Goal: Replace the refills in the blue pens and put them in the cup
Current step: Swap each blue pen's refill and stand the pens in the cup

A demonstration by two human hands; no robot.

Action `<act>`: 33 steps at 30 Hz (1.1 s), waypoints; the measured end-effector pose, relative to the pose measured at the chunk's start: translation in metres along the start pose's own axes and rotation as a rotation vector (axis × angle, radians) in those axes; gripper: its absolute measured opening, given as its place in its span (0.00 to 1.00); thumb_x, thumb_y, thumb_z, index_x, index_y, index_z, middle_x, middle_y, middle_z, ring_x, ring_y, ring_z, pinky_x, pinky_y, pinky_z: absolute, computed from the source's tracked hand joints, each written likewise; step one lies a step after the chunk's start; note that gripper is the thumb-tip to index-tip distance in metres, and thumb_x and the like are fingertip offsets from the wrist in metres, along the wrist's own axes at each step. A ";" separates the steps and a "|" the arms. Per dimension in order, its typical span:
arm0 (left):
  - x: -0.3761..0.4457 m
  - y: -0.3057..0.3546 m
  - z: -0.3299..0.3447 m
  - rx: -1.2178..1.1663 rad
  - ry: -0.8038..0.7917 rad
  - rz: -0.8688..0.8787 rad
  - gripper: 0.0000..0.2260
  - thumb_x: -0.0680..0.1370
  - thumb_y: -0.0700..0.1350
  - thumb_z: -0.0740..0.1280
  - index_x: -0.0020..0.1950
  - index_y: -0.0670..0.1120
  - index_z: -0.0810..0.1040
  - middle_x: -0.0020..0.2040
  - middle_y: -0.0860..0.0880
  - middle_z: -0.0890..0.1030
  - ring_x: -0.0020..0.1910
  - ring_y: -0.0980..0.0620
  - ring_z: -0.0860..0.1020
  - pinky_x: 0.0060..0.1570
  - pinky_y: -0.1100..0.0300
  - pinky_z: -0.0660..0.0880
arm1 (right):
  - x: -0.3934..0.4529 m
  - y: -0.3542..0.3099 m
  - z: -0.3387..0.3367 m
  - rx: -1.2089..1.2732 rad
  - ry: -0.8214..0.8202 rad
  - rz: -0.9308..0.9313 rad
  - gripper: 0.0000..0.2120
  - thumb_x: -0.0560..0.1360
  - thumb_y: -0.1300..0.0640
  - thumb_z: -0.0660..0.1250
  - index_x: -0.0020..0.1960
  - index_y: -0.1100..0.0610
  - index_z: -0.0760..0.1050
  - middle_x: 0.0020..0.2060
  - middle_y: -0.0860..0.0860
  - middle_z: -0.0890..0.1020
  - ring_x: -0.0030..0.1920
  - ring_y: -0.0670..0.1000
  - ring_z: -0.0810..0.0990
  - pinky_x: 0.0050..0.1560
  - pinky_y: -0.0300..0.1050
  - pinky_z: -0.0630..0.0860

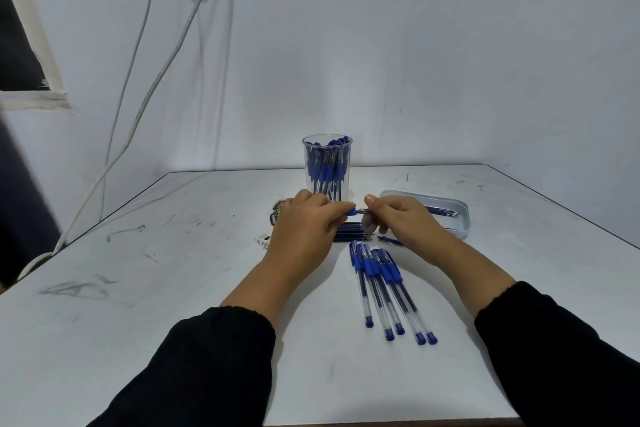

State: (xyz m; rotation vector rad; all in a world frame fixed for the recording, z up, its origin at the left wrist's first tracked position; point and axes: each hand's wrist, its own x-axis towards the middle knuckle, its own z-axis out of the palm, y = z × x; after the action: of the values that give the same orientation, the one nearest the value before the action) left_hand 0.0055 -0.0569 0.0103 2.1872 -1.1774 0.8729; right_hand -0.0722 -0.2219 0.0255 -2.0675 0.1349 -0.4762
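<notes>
The left hand (304, 218) is curled around a blue pen (350, 212), of which only a short blue end shows past the fingers, and the right hand (398, 217) pinches the thin metal tip sticking out of that end, thumb on top and fingers bent underneath. The two hands meet just in front of the clear cup (327, 166), low over the table (173, 288). The cup stands upright behind them and is packed with blue pens standing on end. Directly under the hands, nearer than the cup, lies a flat row of dark refills (351, 231), partly hidden by the left hand. Nearer still from the cup, five capped blue pens (384, 284) lie side by side, fanned a little, their caps pointing toward the cup. A small blue piece (390, 240) lies just right of the refills. To the right of the cup sits a shallow oval tray (462, 224) holding a few more refills. Black sleeves (214, 357) cover both forearms.
</notes>
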 end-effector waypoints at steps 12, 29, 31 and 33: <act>0.000 0.001 -0.003 -0.013 0.040 0.033 0.11 0.76 0.41 0.67 0.57 0.49 0.81 0.42 0.49 0.81 0.43 0.47 0.74 0.41 0.55 0.66 | -0.001 0.000 -0.004 -0.023 -0.047 -0.069 0.09 0.78 0.50 0.65 0.43 0.52 0.81 0.36 0.49 0.83 0.39 0.48 0.79 0.48 0.52 0.78; 0.000 -0.005 -0.002 0.115 -0.108 -0.104 0.16 0.81 0.41 0.59 0.66 0.55 0.75 0.52 0.50 0.79 0.53 0.47 0.69 0.47 0.57 0.58 | 0.005 0.013 -0.025 -0.537 0.030 0.087 0.05 0.75 0.51 0.70 0.48 0.48 0.83 0.45 0.44 0.83 0.49 0.46 0.79 0.51 0.44 0.74; 0.000 -0.004 -0.002 0.128 -0.133 -0.116 0.18 0.81 0.40 0.58 0.68 0.55 0.73 0.55 0.50 0.78 0.55 0.48 0.68 0.48 0.57 0.57 | 0.005 0.016 -0.028 -0.716 -0.008 0.148 0.06 0.73 0.52 0.71 0.48 0.49 0.85 0.46 0.46 0.84 0.48 0.47 0.79 0.50 0.45 0.76; 0.000 -0.002 -0.002 0.133 -0.141 -0.124 0.19 0.80 0.39 0.58 0.69 0.55 0.71 0.57 0.50 0.78 0.56 0.48 0.68 0.51 0.56 0.59 | 0.006 0.018 -0.029 -0.756 -0.021 0.173 0.05 0.72 0.52 0.72 0.47 0.50 0.85 0.45 0.48 0.84 0.48 0.48 0.79 0.50 0.47 0.78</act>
State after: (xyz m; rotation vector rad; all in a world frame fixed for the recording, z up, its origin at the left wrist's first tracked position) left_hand 0.0065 -0.0542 0.0111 2.4354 -1.0616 0.7751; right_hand -0.0763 -0.2564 0.0248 -2.7617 0.5447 -0.3181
